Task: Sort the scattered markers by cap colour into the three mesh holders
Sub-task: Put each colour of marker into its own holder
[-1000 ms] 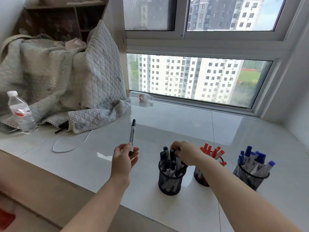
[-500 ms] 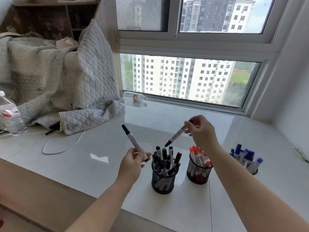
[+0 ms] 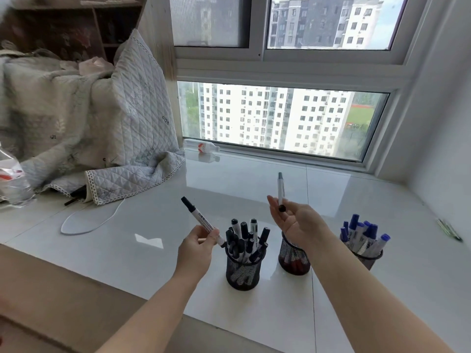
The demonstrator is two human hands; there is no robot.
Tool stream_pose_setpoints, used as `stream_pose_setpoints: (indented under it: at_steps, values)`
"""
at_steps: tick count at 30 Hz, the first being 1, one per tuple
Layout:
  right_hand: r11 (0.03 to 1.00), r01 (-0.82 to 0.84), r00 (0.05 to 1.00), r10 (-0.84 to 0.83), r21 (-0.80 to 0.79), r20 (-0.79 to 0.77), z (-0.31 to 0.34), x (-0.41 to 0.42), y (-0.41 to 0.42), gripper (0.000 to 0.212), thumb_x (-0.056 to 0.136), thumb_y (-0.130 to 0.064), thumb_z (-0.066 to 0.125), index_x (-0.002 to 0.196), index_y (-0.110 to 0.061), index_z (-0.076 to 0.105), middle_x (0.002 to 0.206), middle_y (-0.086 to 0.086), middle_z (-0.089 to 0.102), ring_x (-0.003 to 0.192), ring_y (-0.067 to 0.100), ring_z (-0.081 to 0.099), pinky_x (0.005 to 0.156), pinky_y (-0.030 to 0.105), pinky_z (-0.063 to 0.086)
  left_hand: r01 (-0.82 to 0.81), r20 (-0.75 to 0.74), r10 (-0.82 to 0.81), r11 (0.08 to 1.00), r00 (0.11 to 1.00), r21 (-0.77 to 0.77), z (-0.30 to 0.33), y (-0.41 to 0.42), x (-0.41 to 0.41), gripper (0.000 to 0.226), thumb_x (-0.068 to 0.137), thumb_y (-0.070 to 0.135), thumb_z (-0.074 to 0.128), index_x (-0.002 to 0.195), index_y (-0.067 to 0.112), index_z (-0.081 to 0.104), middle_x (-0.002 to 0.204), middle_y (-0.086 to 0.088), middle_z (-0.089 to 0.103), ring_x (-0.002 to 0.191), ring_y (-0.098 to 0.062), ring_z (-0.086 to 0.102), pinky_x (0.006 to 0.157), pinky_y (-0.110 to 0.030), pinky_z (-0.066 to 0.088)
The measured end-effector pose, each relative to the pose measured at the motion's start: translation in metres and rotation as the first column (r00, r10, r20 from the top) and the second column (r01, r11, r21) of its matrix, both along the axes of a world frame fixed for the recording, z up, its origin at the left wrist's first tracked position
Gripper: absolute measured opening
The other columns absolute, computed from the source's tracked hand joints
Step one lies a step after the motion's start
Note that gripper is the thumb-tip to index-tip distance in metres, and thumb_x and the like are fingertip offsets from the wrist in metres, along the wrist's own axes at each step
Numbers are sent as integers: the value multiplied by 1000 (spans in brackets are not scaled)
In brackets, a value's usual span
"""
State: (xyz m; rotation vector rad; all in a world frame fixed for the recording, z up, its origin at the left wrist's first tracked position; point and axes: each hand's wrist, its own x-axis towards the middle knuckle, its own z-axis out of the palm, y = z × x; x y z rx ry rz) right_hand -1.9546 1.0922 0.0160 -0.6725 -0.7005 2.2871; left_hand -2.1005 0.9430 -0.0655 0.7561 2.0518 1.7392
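Black mesh holders [image 3: 242, 272]; blue caps [image 3: 353, 221]; grey quilted blanket [image 3: 137, 103]

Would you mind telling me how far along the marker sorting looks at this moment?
Mostly done: the black holder is packed with black-capped markers, the blue holder with blue ones, and the middle holder shows red. In hand: the left hand grips a black-capped marker, the right hand holds another marker. Left: seating those two; no loose markers show.

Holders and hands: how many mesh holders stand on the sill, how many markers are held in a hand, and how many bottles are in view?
Mesh holders: 3
Held markers: 2
Bottles: 2
Total: 7
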Motion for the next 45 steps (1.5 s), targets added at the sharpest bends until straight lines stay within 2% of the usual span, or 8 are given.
stream_pose_setpoints:
  at_steps: [5, 9, 12, 20, 26, 31, 40, 45]
  values:
    - [961, -26, 979, -30, 274, 200, -7, -4, -10, 17, 92, 4, 46, 106, -6, 49, 94, 10, 65, 92, 26, 66, 74, 34, 57, -39, -160, 25, 996, 987, -83, 0, -2, -6, 10, 87, 31, 60, 81, 31, 52, 81, 12, 65, 82, -8, 61, 63, -20, 41]
    - [801, -146, 867, -179, 581, 465, -16, -7, -17, 9, 95, -10, 47, 89, -15, 52, 97, 7, 68, 101, 23, 62, 86, 37, 49, -12, -217, -17, 991, 976, -133, 1, 0, -6, 14, 87, 33, 59, 78, 33, 49, 80, 12, 63, 79, -4, 60, 61, -17, 39]
    - [680, -247, 783, -280, 691, 556, -25, -6, -19, 13, 95, -23, 49, 93, -18, 61, 101, 0, 65, 101, 18, 58, 93, 37, 44, 13, -209, -38, 993, 977, -120, 1, 1, -2, 14, 90, 35, 55, 77, 31, 50, 79, 12, 65, 80, -10, 65, 64, -20, 42]
    - [468, -397, 704, -397, 790, 589, -45, 0, -20, 8, 88, -19, 60, 93, -25, 59, 85, -4, 65, 76, 4, 60, 61, 16, 44, 27, -265, -69, 987, 962, -159, 2, -1, 2, 15, 90, 36, 55, 77, 29, 53, 83, 6, 68, 81, -11, 63, 70, -26, 43]
    - [401, -437, 676, -443, 805, 588, -51, 2, -20, 10, 86, -20, 62, 91, -25, 55, 84, -8, 65, 77, 4, 63, 60, 15, 43, -6, -340, -43, 990, 939, -143, 6, -1, 9, 17, 87, 33, 60, 72, 32, 52, 71, 18, 62, 72, 8, 57, 60, -14, 40]
    - [397, -471, 657, -438, 788, 614, -54, 2, -22, 4, 91, -27, 54, 89, -24, 56, 79, -14, 58, 74, -1, 54, 59, 15, 40, 19, -316, -79, 982, 946, -187, -3, 0, 11, 8, 84, 31, 65, 79, 24, 63, 74, 15, 66, 72, 6, 61, 60, -5, 38]
    - [400, -355, 673, -518, 845, 528, -48, 5, -21, 6, 87, -20, 60, 86, -21, 54, 78, -9, 60, 71, -4, 56, 57, 8, 36, 21, -416, -188, 927, 890, -376, -5, 14, 14, 22, 86, 36, 59, 88, 15, 65, 90, 2, 54, 80, -14, 62, 76, -30, 49]
    - [318, -319, 677, -582, 893, 450, -45, 4, -20, 19, 84, -15, 62, 94, -22, 47, 75, -12, 57, 71, -3, 58, 57, 9, 38, -76, -445, -11, 981, 895, -177, -2, 11, 14, 15, 86, 33, 59, 79, 22, 52, 74, 14, 59, 75, -13, 63, 63, -27, 45]
